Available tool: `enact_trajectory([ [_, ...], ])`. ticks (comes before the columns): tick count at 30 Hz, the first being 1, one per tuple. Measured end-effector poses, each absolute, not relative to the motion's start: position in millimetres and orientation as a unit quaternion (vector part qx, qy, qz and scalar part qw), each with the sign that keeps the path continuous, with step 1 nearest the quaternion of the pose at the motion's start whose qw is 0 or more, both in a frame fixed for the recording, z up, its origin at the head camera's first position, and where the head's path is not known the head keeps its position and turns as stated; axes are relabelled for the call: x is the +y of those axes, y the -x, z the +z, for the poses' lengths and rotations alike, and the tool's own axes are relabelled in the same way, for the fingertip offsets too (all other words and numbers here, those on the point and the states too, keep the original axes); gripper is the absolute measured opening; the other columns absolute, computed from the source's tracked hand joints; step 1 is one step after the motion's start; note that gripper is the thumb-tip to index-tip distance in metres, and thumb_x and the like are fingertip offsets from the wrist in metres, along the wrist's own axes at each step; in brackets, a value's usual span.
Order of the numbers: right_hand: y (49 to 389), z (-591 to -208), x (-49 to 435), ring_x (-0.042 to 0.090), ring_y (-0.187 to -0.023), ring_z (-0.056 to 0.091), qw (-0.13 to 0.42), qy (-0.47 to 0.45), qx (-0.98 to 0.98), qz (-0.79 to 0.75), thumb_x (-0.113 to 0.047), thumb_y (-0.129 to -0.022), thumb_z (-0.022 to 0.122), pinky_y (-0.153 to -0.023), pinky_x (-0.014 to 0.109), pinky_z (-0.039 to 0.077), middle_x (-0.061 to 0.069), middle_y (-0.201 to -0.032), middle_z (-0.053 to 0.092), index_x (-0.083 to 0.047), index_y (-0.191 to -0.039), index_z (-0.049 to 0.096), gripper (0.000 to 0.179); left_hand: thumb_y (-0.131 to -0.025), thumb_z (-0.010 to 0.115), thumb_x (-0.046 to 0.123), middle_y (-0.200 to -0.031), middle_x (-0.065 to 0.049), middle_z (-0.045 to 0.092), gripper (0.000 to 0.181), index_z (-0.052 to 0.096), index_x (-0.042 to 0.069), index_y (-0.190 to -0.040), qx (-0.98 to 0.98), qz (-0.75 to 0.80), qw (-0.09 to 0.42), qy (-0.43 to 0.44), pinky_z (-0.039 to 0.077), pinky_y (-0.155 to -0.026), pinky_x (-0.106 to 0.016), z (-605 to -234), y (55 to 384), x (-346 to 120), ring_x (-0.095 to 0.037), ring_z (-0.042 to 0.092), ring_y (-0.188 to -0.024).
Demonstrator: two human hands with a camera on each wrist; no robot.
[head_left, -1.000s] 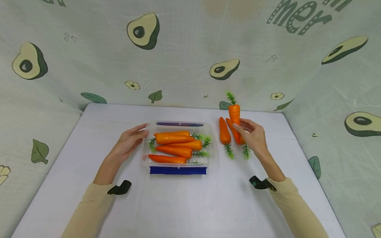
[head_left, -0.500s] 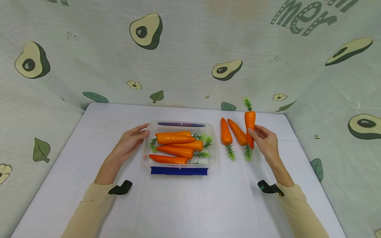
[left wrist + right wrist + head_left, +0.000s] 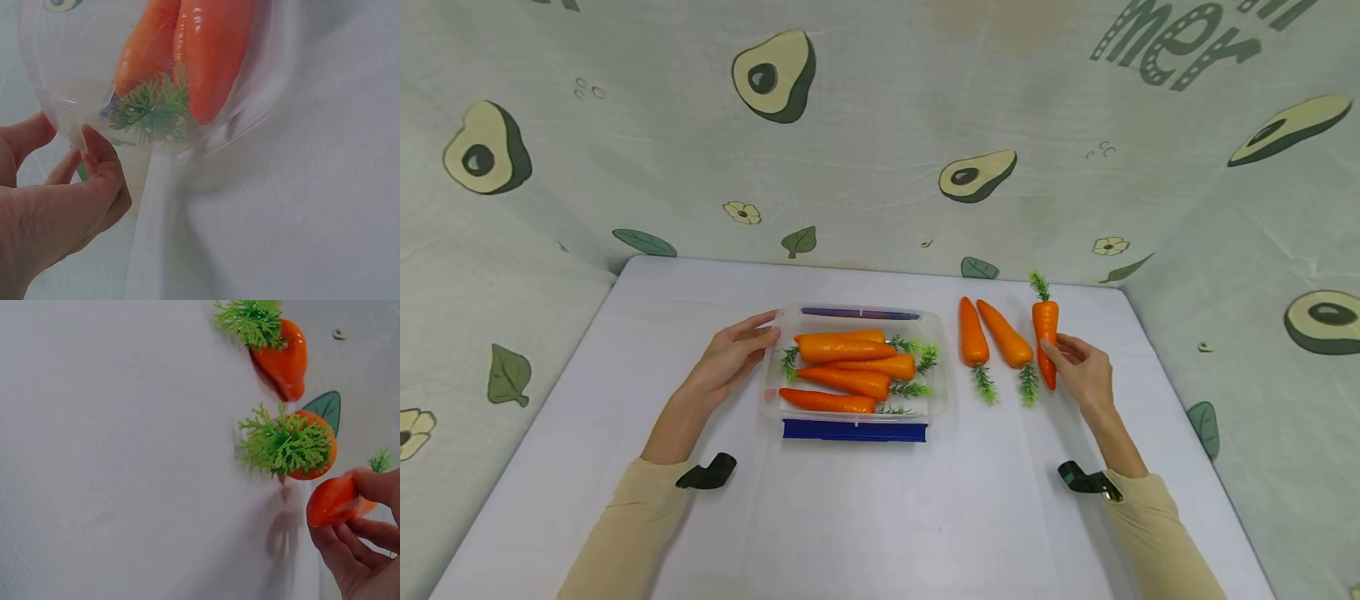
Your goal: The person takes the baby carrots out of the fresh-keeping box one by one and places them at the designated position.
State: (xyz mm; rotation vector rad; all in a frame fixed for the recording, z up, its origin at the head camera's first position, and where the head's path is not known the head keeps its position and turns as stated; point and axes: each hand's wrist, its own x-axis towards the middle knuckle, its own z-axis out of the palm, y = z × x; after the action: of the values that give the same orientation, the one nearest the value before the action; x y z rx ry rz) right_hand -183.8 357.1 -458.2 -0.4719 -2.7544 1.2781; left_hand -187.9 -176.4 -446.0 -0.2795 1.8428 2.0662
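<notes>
My right hand (image 3: 1082, 371) pinches an orange carrot (image 3: 1045, 325) between thumb and fingers, its green top pointing to the back and its tip towards me. Just left of it, two more carrots lie side by side on the table, a slanted carrot (image 3: 1006, 333) and a straighter carrot (image 3: 973, 332), both with their leaves towards me. My left hand (image 3: 722, 362) grips the left end of a clear plastic container (image 3: 942, 400), the thumb and fingers meeting at its rim (image 3: 72, 125). Several carrots (image 3: 846, 347) lie stacked inside it, some leaves pointing right and one left.
Blue clips (image 3: 854, 431) run along the container's front and back sides. The white table (image 3: 887, 525) ends at an avocado-print cloth (image 3: 880, 125) hanging behind and at both sides.
My right hand has carried its carrot rightward and towards me, from over the slanted carrot to beside it. My left hand stays at the container.
</notes>
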Motion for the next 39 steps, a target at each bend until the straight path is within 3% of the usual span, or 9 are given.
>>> enact_trajectory([
  [5, 183.2, -463.9, 362.2, 0.037, -0.119, 0.062, 0.03, 0.155, -0.903, 0.399, -0.05, -0.099, 0.065, -0.08, 0.014, 0.045, 0.025, -0.133, 0.064, 0.002, -0.141, 0.06, 0.067, -0.102, 0.067, 0.028, -0.143, -0.01, 0.048, 0.06, 0.045, 0.017, -0.157, 0.652, 0.731, 0.179, 0.096, 0.041, -0.111, -0.021, -444.2, 189.0, -174.9, -0.022, 0.047, -0.131],
  [12, 182.6, -466.2, 366.5, 0.041, -0.116, 0.064, 0.029, 0.132, -0.919, 0.371, -0.049, -0.098, 0.066, -0.088, 0.029, 0.051, 0.028, -0.127, 0.066, 0.005, -0.138, 0.061, 0.067, -0.102, 0.067, 0.025, -0.153, -0.019, 0.04, 0.06, 0.044, 0.013, -0.157, 0.642, 0.741, 0.176, 0.09, 0.045, -0.104, -0.016, -443.2, 188.9, -173.4, -0.023, 0.048, -0.13],
  [17, 182.2, -464.4, 366.4, 0.043, -0.114, 0.065, 0.023, 0.115, -0.928, 0.354, -0.045, -0.1, 0.066, -0.094, 0.046, 0.052, 0.029, -0.123, 0.067, 0.009, -0.136, 0.06, 0.065, -0.103, 0.065, 0.025, -0.157, -0.019, 0.038, 0.06, 0.043, 0.013, -0.158, 0.643, 0.739, 0.178, 0.089, 0.042, -0.109, -0.02, -443.2, 188.0, -174.1, -0.024, 0.046, -0.134],
  [22, 181.6, -463.1, 365.1, 0.045, -0.114, 0.065, 0.021, 0.109, -0.929, 0.352, -0.044, -0.101, 0.064, -0.096, 0.053, 0.051, 0.029, -0.125, 0.066, 0.009, -0.136, 0.06, 0.063, -0.103, 0.065, 0.026, -0.157, -0.018, 0.039, 0.06, 0.043, 0.014, -0.158, 0.651, 0.732, 0.178, 0.089, 0.037, -0.114, -0.025, -442.8, 187.3, -174.3, -0.024, 0.045, -0.135],
  [28, 180.6, -453.8, 357.7, 0.047, -0.117, 0.061, 0.032, 0.091, -0.931, 0.351, -0.033, -0.103, 0.064, -0.098, 0.057, 0.052, 0.03, -0.131, 0.062, 0.008, -0.138, 0.058, 0.054, -0.103, 0.065, 0.026, -0.154, -0.017, 0.04, 0.06, 0.042, 0.013, -0.158, 0.657, 0.727, 0.178, 0.088, 0.038, -0.114, -0.026, -442.1, 186.8, -174.6, -0.022, 0.047, -0.132],
  [39, 185.1, -431.0, 333.8, 0.042, -0.11, 0.064, 0.075, 0.013, -0.934, 0.35, -0.02, -0.103, 0.066, -0.098, 0.054, 0.052, 0.029, -0.122, 0.066, 0.01, -0.129, 0.062, 0.04, -0.103, 0.065, 0.026, -0.141, -0.008, 0.048, 0.06, 0.043, 0.013, -0.158, 0.66, 0.725, 0.178, 0.088, 0.041, -0.111, -0.022, -441.9, 185.6, -177.6, -0.02, 0.049, -0.128],
])
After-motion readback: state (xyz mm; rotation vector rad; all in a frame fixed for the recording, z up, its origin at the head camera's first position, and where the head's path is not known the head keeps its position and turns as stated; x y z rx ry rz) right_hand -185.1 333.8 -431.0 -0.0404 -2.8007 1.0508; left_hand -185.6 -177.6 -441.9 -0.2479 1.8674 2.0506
